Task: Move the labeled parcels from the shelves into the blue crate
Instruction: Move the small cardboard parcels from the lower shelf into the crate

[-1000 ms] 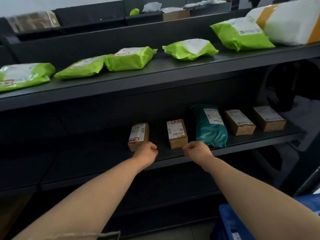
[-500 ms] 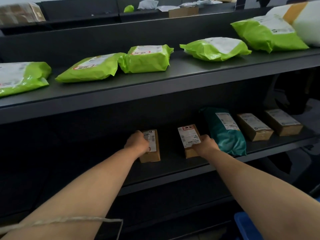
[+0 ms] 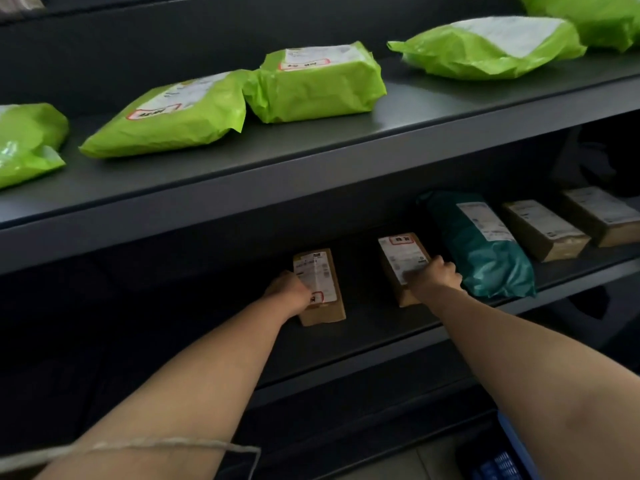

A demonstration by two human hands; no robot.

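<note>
Two small labelled cardboard boxes lie on the lower dark shelf (image 3: pixel 381 327). My left hand (image 3: pixel 289 292) grips the left box (image 3: pixel 322 289) at its near left side. My right hand (image 3: pixel 434 273) is closed over the near end of the right box (image 3: pixel 398 258), fingers across its white label. Both boxes rest on the shelf. Only a corner of the blue crate (image 3: pixel 505 455) shows at the bottom right, below my right forearm.
A teal bag parcel (image 3: pixel 481 251) lies just right of my right hand, with two more cardboard boxes (image 3: pixel 543 230) (image 3: pixel 602 216) beyond it. Several green bag parcels (image 3: pixel 318 84) sit along the upper shelf (image 3: pixel 311 161), which overhangs the lower one.
Both hands reached forward from the shelf's front edge onto the two boxes and closed on them. The camera moved nearer to the shelves.
</note>
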